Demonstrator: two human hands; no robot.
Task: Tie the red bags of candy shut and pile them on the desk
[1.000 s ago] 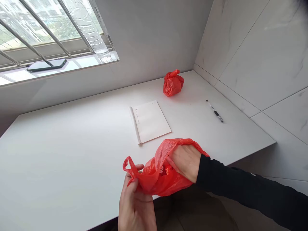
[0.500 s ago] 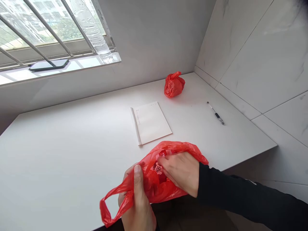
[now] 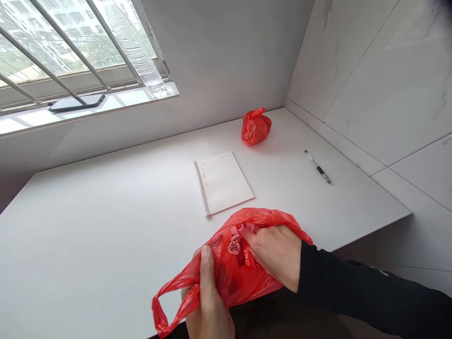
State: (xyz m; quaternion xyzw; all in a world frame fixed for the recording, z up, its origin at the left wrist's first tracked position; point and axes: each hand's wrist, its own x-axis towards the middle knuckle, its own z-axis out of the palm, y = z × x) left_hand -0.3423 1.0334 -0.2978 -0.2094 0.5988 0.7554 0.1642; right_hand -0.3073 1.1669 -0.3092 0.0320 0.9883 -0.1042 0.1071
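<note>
A thin red plastic bag (image 3: 233, 282) is held near the table's front edge, its mouth spread. My left hand (image 3: 212, 292) is closed on the bag's left side, thumb on top, with a handle loop hanging out to the left. Inside the bag lie several small red and pink printed packets (image 3: 234, 244). My right hand (image 3: 277, 252) reaches into the bag's mouth from the right and touches the packets. Its fingertips are hidden among them, so its grip cannot be made out.
A pale notebook (image 3: 226, 183) lies flat beyond the bag on the white table (image 3: 116, 212). Farther back stands a second, tied red bag (image 3: 256, 127). On the right is a pen (image 3: 318, 168). A phone (image 3: 76, 102) rests on the windowsill by the barred window.
My right hand has shifted slightly right inside the bag, and the packets under it have turned, showing other printing. My left hand still holds the bag. The view has moved slightly.
</note>
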